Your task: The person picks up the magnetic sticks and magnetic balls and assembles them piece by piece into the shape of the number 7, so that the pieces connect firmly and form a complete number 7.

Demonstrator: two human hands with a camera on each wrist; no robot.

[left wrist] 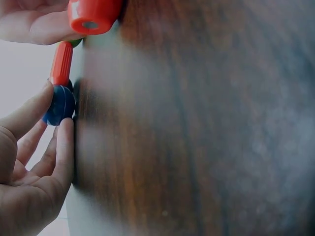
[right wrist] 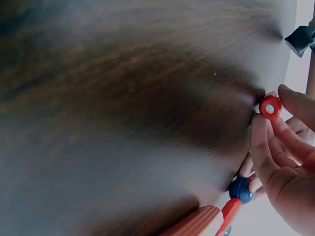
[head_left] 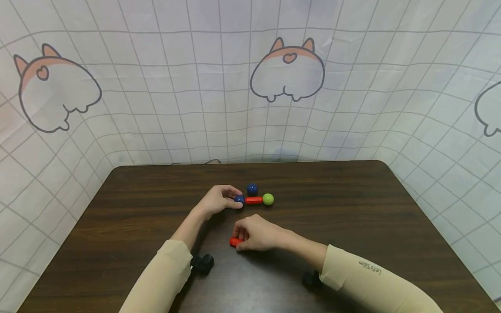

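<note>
My left hand (head_left: 217, 201) pinches a blue ball (head_left: 239, 199) between thumb and fingers at the table's middle. From that ball a red ribbed rod (head_left: 254, 200) runs to the right, ending at a lime-green ball (head_left: 268, 199). Just behind the rod lies a second blue ball (head_left: 252, 189). Nearer me, my right hand (head_left: 261, 234) holds another red rod (head_left: 235, 242) low over the table; its end with a round grey metal disc (right wrist: 269, 108) faces the right wrist camera. Part of this rod is hidden by the fingers.
The dark wood-grain table (head_left: 137, 217) has a white gridded curtain (head_left: 219, 108) behind and at both sides. Black wrist devices (head_left: 202, 264) sit at both cuffs. A reddish ribbed piece (right wrist: 199, 222) shows at the bottom of the right wrist view, cut off by the frame.
</note>
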